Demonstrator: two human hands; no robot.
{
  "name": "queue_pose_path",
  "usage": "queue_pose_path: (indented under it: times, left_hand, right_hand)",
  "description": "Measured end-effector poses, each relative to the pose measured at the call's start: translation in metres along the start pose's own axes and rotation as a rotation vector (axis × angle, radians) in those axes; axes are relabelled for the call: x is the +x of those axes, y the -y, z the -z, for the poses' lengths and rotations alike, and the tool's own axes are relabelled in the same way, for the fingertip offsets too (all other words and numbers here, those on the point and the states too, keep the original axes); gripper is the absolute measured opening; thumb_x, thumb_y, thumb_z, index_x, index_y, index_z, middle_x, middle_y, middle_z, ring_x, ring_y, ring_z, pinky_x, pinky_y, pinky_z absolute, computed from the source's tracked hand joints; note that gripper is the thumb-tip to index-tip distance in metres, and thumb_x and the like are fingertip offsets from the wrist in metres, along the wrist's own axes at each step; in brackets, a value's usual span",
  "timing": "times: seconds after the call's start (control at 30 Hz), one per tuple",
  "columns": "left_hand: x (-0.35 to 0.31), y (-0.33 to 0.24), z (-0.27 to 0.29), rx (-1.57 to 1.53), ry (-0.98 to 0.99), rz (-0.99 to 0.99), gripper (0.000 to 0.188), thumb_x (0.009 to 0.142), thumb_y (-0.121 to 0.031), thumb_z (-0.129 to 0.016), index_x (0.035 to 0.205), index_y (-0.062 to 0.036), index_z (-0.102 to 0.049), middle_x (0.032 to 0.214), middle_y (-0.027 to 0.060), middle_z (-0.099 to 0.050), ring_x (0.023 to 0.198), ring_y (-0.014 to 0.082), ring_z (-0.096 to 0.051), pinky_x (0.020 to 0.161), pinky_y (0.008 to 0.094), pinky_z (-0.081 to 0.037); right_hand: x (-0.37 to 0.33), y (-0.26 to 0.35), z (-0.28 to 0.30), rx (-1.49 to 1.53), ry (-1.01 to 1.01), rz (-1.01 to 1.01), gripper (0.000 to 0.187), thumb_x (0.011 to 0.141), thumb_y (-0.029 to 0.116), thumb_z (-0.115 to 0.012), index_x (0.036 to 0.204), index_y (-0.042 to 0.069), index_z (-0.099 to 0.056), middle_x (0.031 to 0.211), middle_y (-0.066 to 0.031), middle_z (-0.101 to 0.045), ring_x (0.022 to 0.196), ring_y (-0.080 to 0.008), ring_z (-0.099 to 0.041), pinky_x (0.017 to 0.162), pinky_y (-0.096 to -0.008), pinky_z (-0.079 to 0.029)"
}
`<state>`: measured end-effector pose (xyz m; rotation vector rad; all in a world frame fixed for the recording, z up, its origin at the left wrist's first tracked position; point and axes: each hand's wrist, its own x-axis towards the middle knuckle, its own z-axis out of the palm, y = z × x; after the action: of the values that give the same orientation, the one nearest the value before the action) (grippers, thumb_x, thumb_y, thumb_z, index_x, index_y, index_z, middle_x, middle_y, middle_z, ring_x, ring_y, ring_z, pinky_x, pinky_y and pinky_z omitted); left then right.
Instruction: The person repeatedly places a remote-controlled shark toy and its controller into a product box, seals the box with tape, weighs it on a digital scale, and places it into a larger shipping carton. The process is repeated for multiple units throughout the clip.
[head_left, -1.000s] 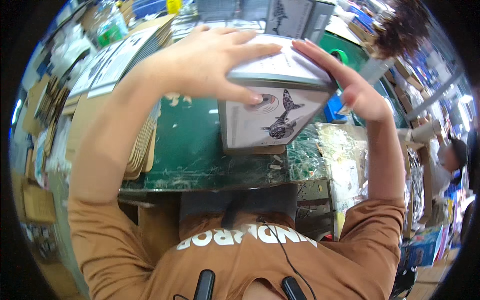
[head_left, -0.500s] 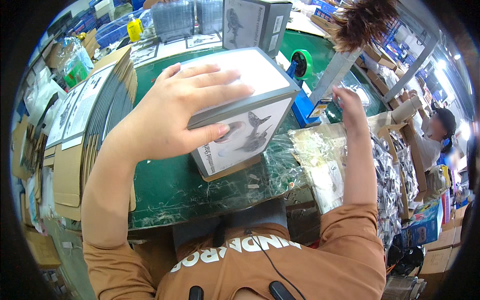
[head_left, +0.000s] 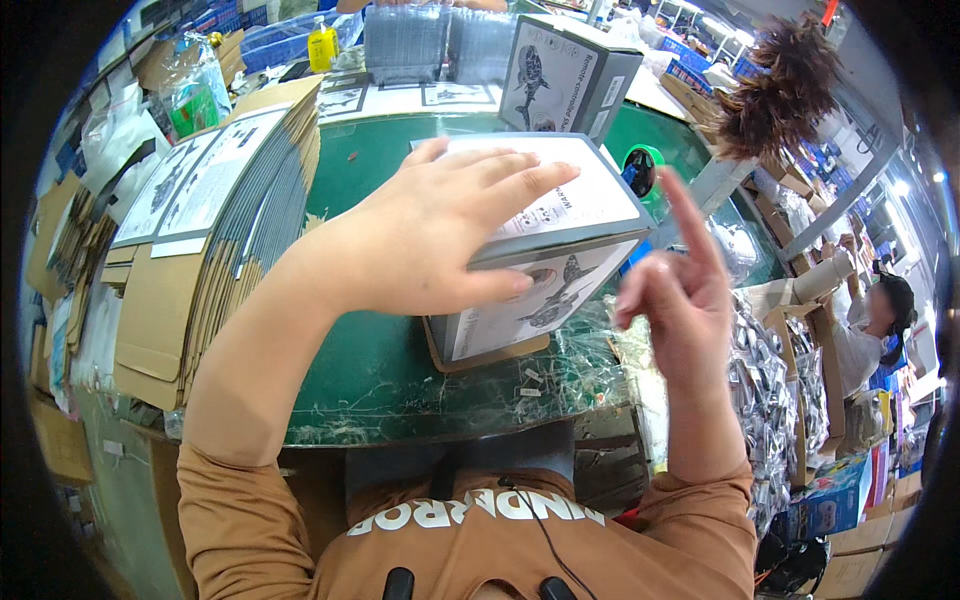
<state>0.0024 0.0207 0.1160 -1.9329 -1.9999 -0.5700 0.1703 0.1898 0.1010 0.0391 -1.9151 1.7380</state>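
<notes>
The green table [head_left: 390, 375] bears a box [head_left: 555, 238], the left hand [head_left: 435, 235] spread flat over its top, thumb against its front. Just right, the right hand [head_left: 682, 305] points 1 finger, others curled; whether it holds anything I cannot tell. Beyond: tape [head_left: 648, 152], a 2nd box [head_left: 565, 80].

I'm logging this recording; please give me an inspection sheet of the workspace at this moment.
Surface: green tabletop, small white scraps near its front edge
Job's things: grey-and-white printed box under the left hand; similar box behind
Clutter: flattened cartons stacked left, green tape roll, yellow bottle
Hands: left hand spread on the box; right hand raised beside it, index finger extended, any hold unclear
Cables: thin black cable down the shirt front
Surroundings: person in dark cap at right
</notes>
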Motion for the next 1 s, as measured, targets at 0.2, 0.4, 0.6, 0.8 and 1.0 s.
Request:
queue_pose_path:
  times: [0.2,0.4,0.6,0.8,1.0]
  left_hand:
    - [-0.002,0.003,0.002,0.02,0.005,-0.007,0.069,0.076,-0.036,-0.064,0.137,-0.0242,-0.036,0.134,0.0159,-0.043,0.126,0.0336,-0.037,0.104,0.0479,-0.023]
    - [-0.003,0.006,-0.001,0.021,-0.044,-0.057,0.051,0.079,-0.039,-0.061,0.127,-0.0276,-0.05,0.132,0.0171,-0.044,0.126,0.0299,-0.038,0.1,0.0525,-0.027]
    - [-0.003,0.006,0.0,0.041,-0.002,-0.028,0.052,0.079,-0.037,-0.061,0.129,-0.0251,-0.049,0.133,0.0174,-0.043,0.126,0.0309,-0.038,0.101,0.0489,-0.028]
    - [-0.036,0.017,0.015,-0.171,-0.114,0.234,0.06,0.075,-0.039,-0.062,0.127,-0.0117,-0.052,0.135,0.0202,-0.041,0.124,0.035,-0.04,0.101,0.0425,-0.032]
    - [-0.094,0.012,0.021,-0.278,-0.297,0.528,0.059,0.083,-0.031,-0.052,0.136,-0.0094,-0.04,0.135,0.0178,-0.042,0.122,0.0271,-0.042,0.104,0.0369,-0.028]
  right_hand:
    - [0.02,-0.013,-0.039,0.203,-0.142,-0.238,0.039,0.087,0.01,-0.057,0.116,0.004,-0.031,0.065,-0.0085,-0.059,0.052,-0.0153,-0.058,0.046,-0.0233,-0.046]
    - [0.015,-0.018,-0.043,0.194,-0.218,-0.187,0.03,0.085,0.007,-0.059,0.097,0.009,-0.032,0.066,-0.0093,-0.06,0.053,-0.0154,-0.059,0.046,-0.0239,-0.049]
    - [-0.008,-0.103,-0.022,-0.178,-0.356,-0.014,0.033,0.075,0.01,-0.072,0.084,0.004,-0.041,0.068,-0.005,-0.056,0.057,-0.0126,-0.054,0.05,-0.0238,-0.045]
    - [-0.033,-0.166,-0.038,-0.001,-0.718,-0.476,0.06,0.077,0.026,-0.069,0.121,0.002,-0.035,0.114,-0.0133,-0.046,0.102,-0.023,-0.046,0.086,-0.0366,-0.04]
    - [0.003,-0.164,-0.003,-0.003,-0.439,-0.406,0.033,0.088,0.014,-0.052,0.117,-0.001,-0.046,0.099,-0.0144,-0.059,0.088,-0.0214,-0.058,0.077,-0.0342,-0.047]
